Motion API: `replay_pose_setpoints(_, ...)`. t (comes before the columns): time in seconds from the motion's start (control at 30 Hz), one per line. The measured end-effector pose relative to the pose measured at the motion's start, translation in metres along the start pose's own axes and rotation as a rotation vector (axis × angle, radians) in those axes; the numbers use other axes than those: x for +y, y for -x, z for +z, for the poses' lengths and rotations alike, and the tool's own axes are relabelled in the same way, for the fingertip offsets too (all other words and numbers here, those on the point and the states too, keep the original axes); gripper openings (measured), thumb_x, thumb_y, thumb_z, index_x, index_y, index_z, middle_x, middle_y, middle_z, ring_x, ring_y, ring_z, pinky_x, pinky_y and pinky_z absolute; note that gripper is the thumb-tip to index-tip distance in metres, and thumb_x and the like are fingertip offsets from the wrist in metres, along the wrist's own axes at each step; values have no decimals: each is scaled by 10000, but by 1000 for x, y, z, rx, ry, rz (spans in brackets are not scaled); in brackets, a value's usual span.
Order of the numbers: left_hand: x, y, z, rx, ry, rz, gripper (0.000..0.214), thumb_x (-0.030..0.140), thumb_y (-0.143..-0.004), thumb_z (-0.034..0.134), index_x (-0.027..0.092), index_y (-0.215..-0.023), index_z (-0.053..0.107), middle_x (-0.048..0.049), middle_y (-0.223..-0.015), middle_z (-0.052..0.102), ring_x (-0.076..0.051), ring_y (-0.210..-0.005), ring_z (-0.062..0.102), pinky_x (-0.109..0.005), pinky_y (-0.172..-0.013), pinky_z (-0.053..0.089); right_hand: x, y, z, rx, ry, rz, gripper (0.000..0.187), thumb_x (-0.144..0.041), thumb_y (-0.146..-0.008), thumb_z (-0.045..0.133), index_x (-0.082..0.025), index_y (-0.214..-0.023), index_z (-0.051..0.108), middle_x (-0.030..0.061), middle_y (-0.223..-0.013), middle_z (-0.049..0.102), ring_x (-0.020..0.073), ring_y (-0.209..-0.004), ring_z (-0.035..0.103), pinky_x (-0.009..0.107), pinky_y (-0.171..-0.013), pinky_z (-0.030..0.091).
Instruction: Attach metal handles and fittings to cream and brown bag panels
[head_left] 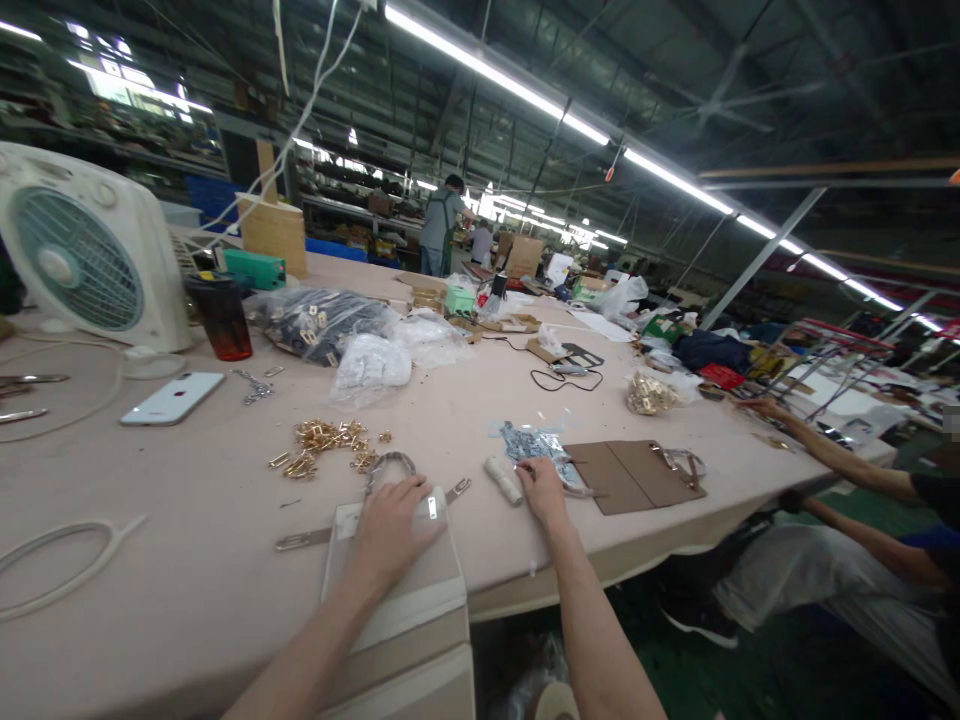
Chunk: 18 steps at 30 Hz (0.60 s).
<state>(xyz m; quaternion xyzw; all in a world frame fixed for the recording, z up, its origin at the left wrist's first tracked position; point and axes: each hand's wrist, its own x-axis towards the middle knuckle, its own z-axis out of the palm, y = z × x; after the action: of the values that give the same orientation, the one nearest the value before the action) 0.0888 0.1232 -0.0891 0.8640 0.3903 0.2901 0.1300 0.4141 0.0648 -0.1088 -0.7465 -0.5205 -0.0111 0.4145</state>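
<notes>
The left hand point(394, 530) lies palm down, its fingers loosely spread, on a flat, off-white leather-like bag piece point(424, 590) at the near edge of the table point(225, 520). A grey-brown looped handle point(391, 461) shows beyond that hand, and a narrow taupe strap with a metal end point(304, 540) sticks out on the left.

The right hand point(541, 487) has its fingertips drawn together just beside a stubby whitish cylinder point(503, 481) and a heap of small silvery-blue pieces on clear plastic point(531, 442); whether it pinches anything cannot be told. A flat brown leather-like panel point(634, 475) lies to its right.

Working well here would likely mean keeping the left palm's weight even, so the bag piece does not slide over the edge, and picking up one small piece at a time by the fingertips. The gold-coloured metal fittings point(330, 445) lie close beyond the handle, so sweeping movements there could scatter them.
</notes>
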Motion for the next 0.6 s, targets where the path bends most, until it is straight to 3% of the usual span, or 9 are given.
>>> replay_pose_setpoints(0.2, 1, 6, -2, 34, 14, -5, 410, 384, -850, 749, 262, -1239, 700, -79, -1398, 660, -325, -1263, 584, -527, -1104, 437, -1, 9, 4, 3, -17, 2, 232, -386, -885, 570, -222, -887, 735, 123, -977, 695, 302, -1000, 612, 461, -962, 477)
replay_pose_setpoints(0.33, 9, 16, -11, 72, -1, 9, 624, 419, -800, 819, 244, -1358, 600, -93, -1555, 512, -344, -1416, 449, -527, -1169, 400, 17, 14, 11, 3, 18, -26, 393, -472, -914, 486, -173, -1039, 708, 151, -1034, 712, 301, -982, 625, 467, -937, 485)
replay_pose_setpoints(0.4, 11, 19, -19, 71, -30, 51, 694, 402, -805, 823, 259, -1421, 535, -94, -1595, 454, -345, -1433, 426, -521, -1182, 390, 28, 13, 16, 66, 60, -49, 486, -514, -922, 464, -155, -1157, 691, 173, -1094, 705, 320, -1029, 618, 485, -953, 476)
replay_pose_setpoints(0.5, 8, 27, -38, 57, -42, 110, 640, 342, -852, 788, 277, -1423, 507, -91, -1540, 495, -319, -1388, 475, -498, -1175, 393, 33, 13, 17, 123, 108, -78, 528, -527, -944, 403, -154, -1167, 702, 177, -1065, 702, 340, -1040, 611, 494, -950, 466)
replay_pose_setpoints(0.6, -9, 45, -60, 104, 24, 44, 563, 326, -857, 787, 265, -1358, 539, -93, -1427, 559, -301, -1313, 528, -482, -1139, 433, 25, 17, 11, 188, 117, -31, 502, -497, -948, 398, -150, -1129, 712, 157, -943, 701, 347, -1011, 614, 481, -920, 460)
